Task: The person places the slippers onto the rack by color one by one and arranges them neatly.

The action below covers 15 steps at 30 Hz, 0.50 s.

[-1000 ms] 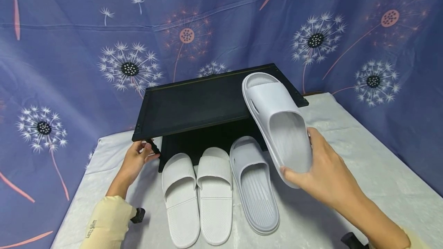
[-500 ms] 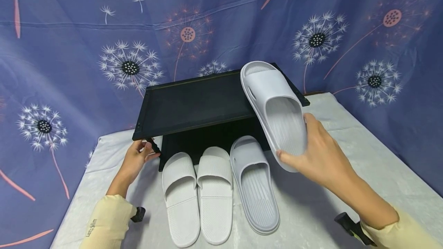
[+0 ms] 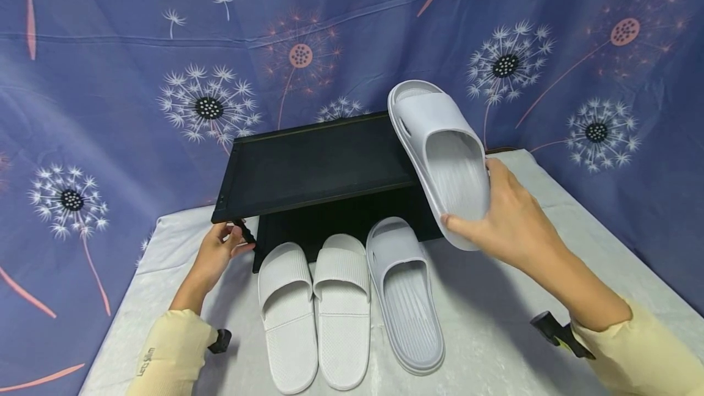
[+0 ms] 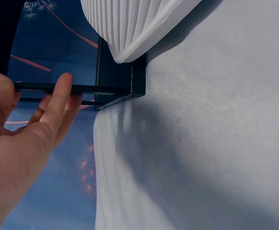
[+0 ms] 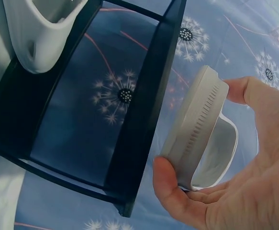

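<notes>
The left hand (image 3: 216,252) gripped the side bar (image 4: 101,89) of the black rack (image 3: 313,167); the right hand (image 3: 514,222) pinched one grey slipper (image 3: 437,115) by its heel half, above the rack's right end. If that grip loosened, its unsupported toe could have dipped and knocked the rack.

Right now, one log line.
left hand: grips rack | right hand: holds one grey slipper aloft | white slippers: side by side
</notes>
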Available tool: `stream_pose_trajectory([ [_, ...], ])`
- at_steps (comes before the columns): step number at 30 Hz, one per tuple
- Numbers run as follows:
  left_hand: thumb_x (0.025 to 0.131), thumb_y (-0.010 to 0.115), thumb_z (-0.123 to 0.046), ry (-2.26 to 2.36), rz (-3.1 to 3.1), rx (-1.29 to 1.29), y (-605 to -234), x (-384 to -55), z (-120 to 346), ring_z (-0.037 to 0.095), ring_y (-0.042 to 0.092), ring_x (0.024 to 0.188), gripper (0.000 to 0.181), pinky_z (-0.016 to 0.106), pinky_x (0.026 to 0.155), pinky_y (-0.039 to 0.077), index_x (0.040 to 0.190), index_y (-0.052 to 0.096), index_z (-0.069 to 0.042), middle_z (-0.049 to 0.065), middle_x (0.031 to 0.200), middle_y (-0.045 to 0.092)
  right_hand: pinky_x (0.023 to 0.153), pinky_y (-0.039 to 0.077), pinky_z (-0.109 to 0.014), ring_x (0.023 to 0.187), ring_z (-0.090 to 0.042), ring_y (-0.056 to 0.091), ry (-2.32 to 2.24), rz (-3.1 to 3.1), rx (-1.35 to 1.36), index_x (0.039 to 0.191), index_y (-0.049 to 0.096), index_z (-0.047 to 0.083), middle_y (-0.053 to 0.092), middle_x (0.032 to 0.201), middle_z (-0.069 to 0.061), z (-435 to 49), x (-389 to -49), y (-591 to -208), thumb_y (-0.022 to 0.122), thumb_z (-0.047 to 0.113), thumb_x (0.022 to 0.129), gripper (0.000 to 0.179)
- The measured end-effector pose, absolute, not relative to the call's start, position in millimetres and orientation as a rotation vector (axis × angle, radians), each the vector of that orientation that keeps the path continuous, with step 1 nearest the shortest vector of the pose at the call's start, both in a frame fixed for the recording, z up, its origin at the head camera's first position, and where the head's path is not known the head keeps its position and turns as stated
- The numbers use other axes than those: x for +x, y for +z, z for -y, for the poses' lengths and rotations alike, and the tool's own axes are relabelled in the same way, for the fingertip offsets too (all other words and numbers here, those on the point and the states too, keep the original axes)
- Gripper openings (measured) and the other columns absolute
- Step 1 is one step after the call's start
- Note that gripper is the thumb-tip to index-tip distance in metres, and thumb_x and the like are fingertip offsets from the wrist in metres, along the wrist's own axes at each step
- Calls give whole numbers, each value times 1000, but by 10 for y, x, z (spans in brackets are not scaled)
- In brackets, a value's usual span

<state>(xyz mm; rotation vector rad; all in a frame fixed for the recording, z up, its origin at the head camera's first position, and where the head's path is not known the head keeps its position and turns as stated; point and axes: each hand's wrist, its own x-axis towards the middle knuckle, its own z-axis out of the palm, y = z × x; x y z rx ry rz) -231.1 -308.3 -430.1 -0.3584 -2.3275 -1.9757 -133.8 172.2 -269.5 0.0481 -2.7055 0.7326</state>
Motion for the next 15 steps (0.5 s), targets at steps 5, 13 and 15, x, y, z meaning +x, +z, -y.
stream_pose_trajectory([
  [5, 90, 46, -21, -2002, 2298, -404, -4178, -2240, 3018, 21, 49, 82, 35, 37, 74, 56, 124, 40, -11, 13, 99, 37, 56, 44, -46, 84, -36, 49, 730, 2715, 29, 130, 25, 6, 44, 109, -19, -1766, -1400, -2629, 67, 57, 62, 94],
  [13, 92, 42, -21, -1887, 2428, -270, -4022, -2140, 2899, 23, 47, 84, 36, 41, 80, 52, 128, 36, -17, 15, 102, 34, 57, 44, -45, 82, -37, 48, 727, 2737, 49, 128, 25, 2, 43, 104, -18, -1787, -1531, -2513, 66, 57, 63, 95],
  [15, 92, 41, -21, -1891, 2433, -250, -4015, -2135, 2897, 24, 47, 85, 37, 41, 81, 52, 129, 35, -18, 16, 102, 34, 57, 43, -45, 83, -36, 47, 719, 2763, 53, 129, 24, 1, 42, 104, -18, -1777, -1576, -2489, 65, 57, 63, 96],
])
